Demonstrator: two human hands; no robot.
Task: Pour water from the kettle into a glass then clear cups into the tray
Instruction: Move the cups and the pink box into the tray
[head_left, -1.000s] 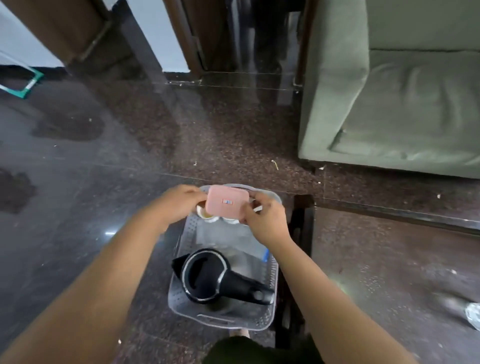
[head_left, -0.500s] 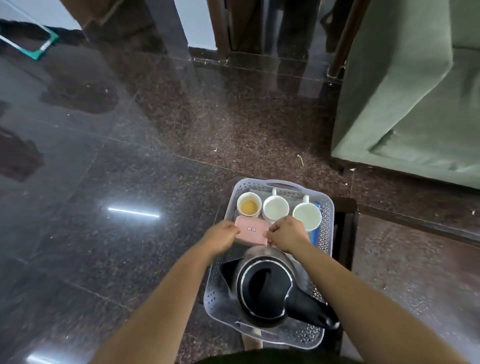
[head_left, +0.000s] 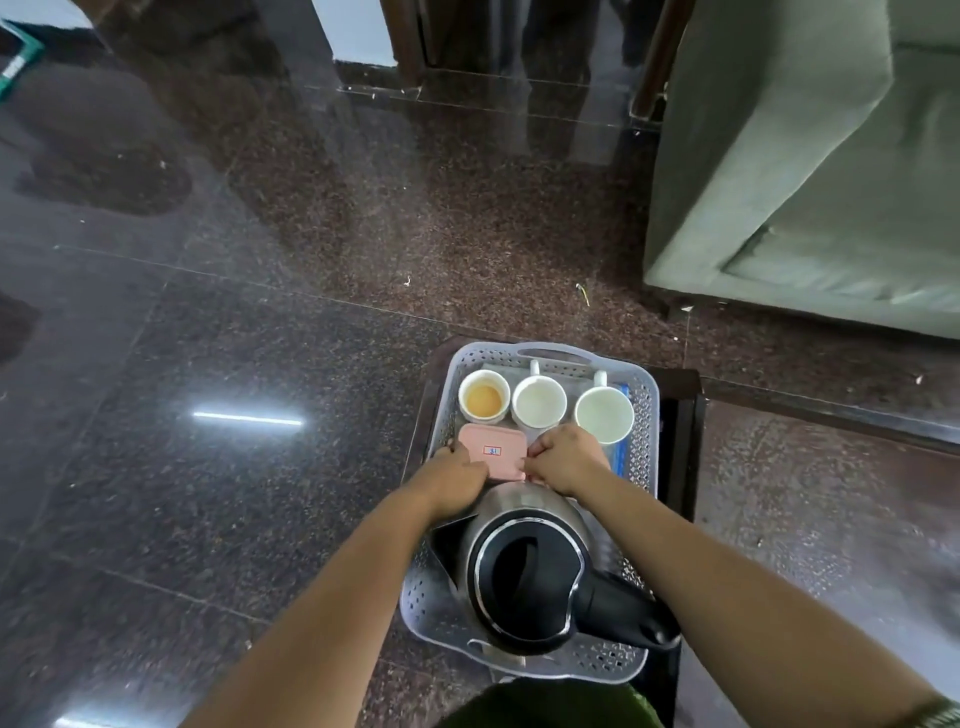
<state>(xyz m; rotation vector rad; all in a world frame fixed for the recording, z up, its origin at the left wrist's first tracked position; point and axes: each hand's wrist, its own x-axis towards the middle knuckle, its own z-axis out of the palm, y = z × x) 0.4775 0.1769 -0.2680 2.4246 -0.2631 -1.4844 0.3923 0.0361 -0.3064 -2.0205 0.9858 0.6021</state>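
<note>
Lowered since a moment ago, the pink box (head_left: 491, 451) now sits down in the tray (head_left: 647, 447), just before the row of three cups and just beyond the kettle (head_left: 524, 574); I see my left hand (head_left: 460, 475) gripping its left edge, fingers curled on it; my right hand (head_left: 566, 460) pinches its right edge with bent fingers; the tea cup (head_left: 484, 397), the middle cup (head_left: 538, 402) and the right cup (head_left: 604, 414) stand at the tray's far end; the kettle fills the tray's near end, lid shut, handle pointing right; the tray rests on a dark stool (head_left: 688, 415); a green sofa (head_left: 810, 171) lies well beyond the tray, to the right.
</note>
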